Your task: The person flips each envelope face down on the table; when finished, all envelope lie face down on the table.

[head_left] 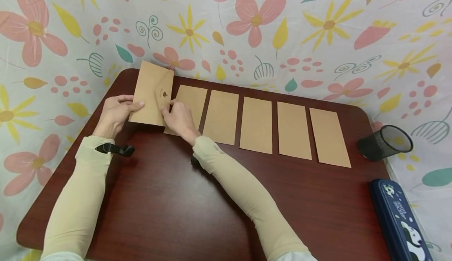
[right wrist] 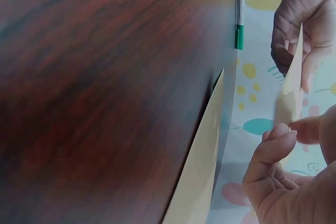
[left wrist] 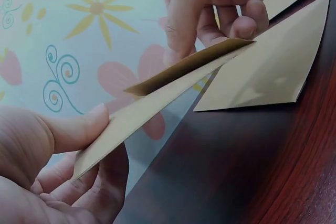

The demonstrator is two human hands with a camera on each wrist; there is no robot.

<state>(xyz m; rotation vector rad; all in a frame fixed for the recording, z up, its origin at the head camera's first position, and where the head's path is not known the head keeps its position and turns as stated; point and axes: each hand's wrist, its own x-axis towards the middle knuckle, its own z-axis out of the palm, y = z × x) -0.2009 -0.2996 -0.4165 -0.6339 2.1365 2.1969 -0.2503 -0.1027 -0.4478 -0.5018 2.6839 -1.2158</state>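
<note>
My left hand (head_left: 115, 112) grips a brown kraft envelope (head_left: 148, 92) by its left edge, thumb on top and fingers underneath, as the left wrist view shows. The envelope is raised off the table and tilted, with a small dark print on its pointed flap (head_left: 163, 92). At the flap side, my right hand (head_left: 179, 119) pinches the paper between thumb and fingertip, seen in the right wrist view at the right fingertips (right wrist: 281, 132). From the left wrist view, the flap (left wrist: 189, 66) stands slightly lifted from the envelope body. Another brown envelope (head_left: 192, 100) lies partly beneath my right hand.
Several more brown envelopes (head_left: 221, 115) lie in a row along the back of the dark red-brown table (head_left: 169, 198). A black mesh pen cup (head_left: 374, 147) and a navy panda pencil case (head_left: 399, 218) are at the right. A patterned curtain (head_left: 219, 25) hangs behind.
</note>
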